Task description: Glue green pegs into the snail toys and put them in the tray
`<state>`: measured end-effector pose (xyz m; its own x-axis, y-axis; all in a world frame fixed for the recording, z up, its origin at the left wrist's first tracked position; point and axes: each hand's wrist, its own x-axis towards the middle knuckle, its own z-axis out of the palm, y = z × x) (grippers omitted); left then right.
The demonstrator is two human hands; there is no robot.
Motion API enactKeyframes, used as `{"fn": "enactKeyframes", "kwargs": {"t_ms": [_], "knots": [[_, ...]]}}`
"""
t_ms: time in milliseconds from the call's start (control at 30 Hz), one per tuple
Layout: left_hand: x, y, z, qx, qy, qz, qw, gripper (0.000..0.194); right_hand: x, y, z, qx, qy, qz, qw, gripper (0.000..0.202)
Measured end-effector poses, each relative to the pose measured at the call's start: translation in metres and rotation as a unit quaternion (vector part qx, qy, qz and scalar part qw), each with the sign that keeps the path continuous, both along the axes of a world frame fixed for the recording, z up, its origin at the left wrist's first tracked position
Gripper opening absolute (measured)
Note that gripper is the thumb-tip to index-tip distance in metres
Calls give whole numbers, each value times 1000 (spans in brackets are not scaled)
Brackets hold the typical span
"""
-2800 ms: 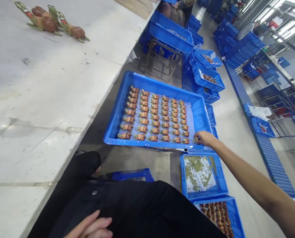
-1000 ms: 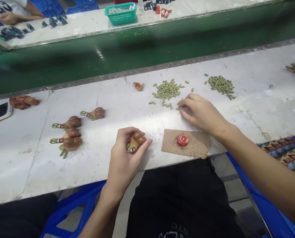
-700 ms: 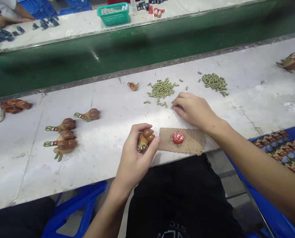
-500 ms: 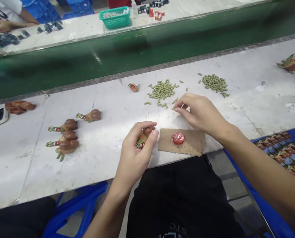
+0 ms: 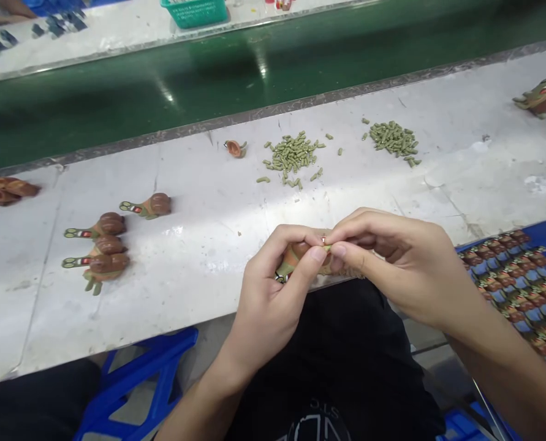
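My left hand (image 5: 273,294) is closed around a snail figurine (image 5: 287,262) with a brown shell and green head, partly covered by the fingers. Pressed up against it, my right hand (image 5: 401,257) pinches a small green piece (image 5: 328,248) between thumb and forefinger at the figurine's end. Both sets of fingertips nearly touch, just over the table's front edge. Behind the hands, the cardboard and its red dish are mostly hidden. Farther back on the table lie two heaps of small green pieces, a nearer-left heap (image 5: 293,153) and a right heap (image 5: 393,138).
Several snail figurines (image 5: 109,263) lie at left, beside brown hollow parts (image 5: 10,188). One small hollow part (image 5: 235,148) sits near the left heap. Rows of figurines (image 5: 521,288) fill a blue tray at right. A green basket (image 5: 197,12) stands across the green divider (image 5: 236,79).
My right hand has moved from beside the green heap down to my left hand, carrying a small green piece to the figurine. The view has tilted slightly downward.
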<state>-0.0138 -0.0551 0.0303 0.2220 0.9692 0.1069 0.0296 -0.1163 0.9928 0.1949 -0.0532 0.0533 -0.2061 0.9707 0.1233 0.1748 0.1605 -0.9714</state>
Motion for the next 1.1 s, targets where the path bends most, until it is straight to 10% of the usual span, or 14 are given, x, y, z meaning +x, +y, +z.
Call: {"fn": "enactKeyframes", "kwargs": {"t_ms": [167, 467, 667, 800, 1100], "knots": [[7, -17, -7, -82, -112, 5, 990, 8, -14, -11, -11, -109, 214, -24, 971, 10], [19, -27, -12, -100, -130, 44, 985, 11, -24, -18, -22, -137, 247, -66, 957, 12], [7, -36, -16, -73, 14, 74, 994, 14, -10, -23, -22, -17, 26, -131, 991, 11], [-5, -43, -26, -51, 141, 101, 984, 37, 2, -20, -26, 109, -179, -122, 970, 22], [-5, -41, -30, -46, 189, 90, 977, 20, 1, -16, -33, 212, -302, -33, 929, 29]]}}
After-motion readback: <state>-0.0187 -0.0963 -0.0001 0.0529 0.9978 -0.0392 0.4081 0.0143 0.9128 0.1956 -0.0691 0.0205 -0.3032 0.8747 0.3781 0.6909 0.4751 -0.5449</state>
